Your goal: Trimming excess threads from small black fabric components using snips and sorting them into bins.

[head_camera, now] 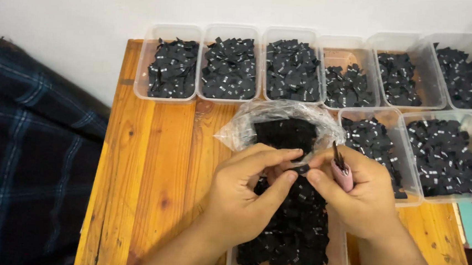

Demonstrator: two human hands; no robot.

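Small black label (300, 168) pinched between both hands, left hand (242, 196) fingertips narrow, right hand (362, 194) also clasping pink-handled snips (343, 170).

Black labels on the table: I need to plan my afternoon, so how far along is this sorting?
Eight clear tubs along the back already hold black labels, though the fourth looks only part full. In hand: the left hand and right hand pinch one label, the right also gripping a pink-handled tool. Left: a large pile in the near tub and more in the plastic bag.
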